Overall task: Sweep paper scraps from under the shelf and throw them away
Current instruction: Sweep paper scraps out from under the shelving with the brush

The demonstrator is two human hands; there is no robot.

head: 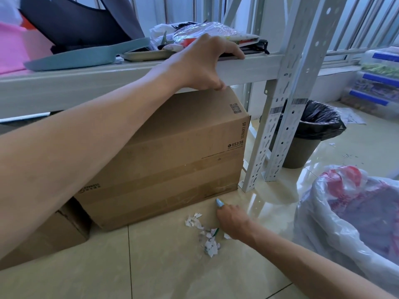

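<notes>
Forearm (86,147) over box (183,158), right hand (233,221) hiding tool (219,202)

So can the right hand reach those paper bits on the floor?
Probably yes. The right hand, gripping a light blue tool, is right beside the paper scraps on open floor in front of the cardboard box; nothing lies between. The left hand holds the shelf.
</notes>
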